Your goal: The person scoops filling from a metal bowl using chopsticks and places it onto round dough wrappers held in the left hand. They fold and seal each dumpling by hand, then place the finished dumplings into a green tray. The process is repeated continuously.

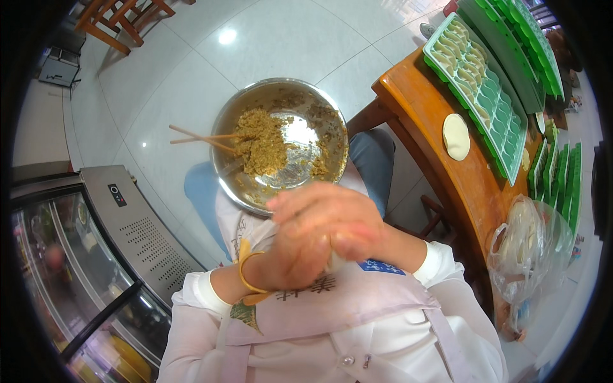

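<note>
Both hands are pressed together in front of my apron, blurred by motion. My left hand (299,256), with a yellow band at its wrist, and my right hand (342,210) close around a pale dumpling (333,261). Only a small part of its dough shows below the thumbs; the fingers hide the rest. Just beyond the hands, a steel bowl (222,179) rests at my lap. Minced filling (261,139) is heaped on its left side, with smears along the right wall. A pair of wooden chopsticks (201,139) sticks out over the left rim.
To the right, a wooden table (407,95) holds round dough wrappers (456,137) and a green dumpling tray (503,115), partly filled. More green trays (555,177) and a plastic bag (522,244) stand beyond. A glass-door refrigerator (129,230) is at left, a wooden stool (122,24) at upper left.
</note>
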A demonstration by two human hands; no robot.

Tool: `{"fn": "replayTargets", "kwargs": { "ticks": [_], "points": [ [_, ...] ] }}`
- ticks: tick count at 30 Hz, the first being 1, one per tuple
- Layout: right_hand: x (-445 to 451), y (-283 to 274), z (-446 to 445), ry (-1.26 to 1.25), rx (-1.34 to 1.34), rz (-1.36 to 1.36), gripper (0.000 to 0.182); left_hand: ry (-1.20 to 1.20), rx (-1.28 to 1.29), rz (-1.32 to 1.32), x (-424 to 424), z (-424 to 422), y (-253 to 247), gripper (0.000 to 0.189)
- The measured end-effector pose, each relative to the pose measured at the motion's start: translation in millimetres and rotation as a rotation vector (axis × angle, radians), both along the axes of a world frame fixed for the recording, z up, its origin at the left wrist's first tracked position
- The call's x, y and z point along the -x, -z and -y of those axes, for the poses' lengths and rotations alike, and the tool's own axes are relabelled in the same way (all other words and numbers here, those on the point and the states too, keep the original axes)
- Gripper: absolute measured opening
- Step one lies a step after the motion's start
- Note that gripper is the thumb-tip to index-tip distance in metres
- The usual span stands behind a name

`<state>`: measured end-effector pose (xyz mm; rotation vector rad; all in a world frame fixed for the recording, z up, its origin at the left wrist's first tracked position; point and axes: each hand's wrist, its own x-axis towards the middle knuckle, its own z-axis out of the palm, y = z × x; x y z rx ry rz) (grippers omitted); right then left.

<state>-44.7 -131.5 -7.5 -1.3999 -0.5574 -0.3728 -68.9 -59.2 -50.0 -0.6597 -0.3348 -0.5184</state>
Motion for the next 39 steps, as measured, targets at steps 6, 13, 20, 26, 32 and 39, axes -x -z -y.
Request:
{"fn": "replayTargets", "kwargs": {
  "ticks": [6, 13, 20, 26, 32, 39],
  "points": [
    [2, 24, 5, 0.135, -0.359, -0.383, 0.071, -0.333, -1.659, 1.066, -90, -59, -52, 0.042],
    [12, 23, 2, -0.164, -0.595, -0.927, 0.027, -0.226, -1.706, 0.677, -85, -48, -29, 0.057],
    [20, 25, 21, 0.129, -0.528, -0.883, 0.019, -0.374, -1.202, 1.003, -104, -80, -76, 0.020],
    [39, 7, 79, 0.551, -0.172, -0.615, 0.011, -0.440, -0.688, 0.761, -58, -41, -149, 0.015],
    [66, -29, 171, 1.179, 0.139, -0.454, 0.009, -0.249, -0.656, 0.702, -48, -30, -150, 0.013],
    [75, -24, 283, 1.359, 0.537, -0.424, 0.019, -0.145, -0.653, 0.708, -46, -26, -149, 0.011]
  ]
}}
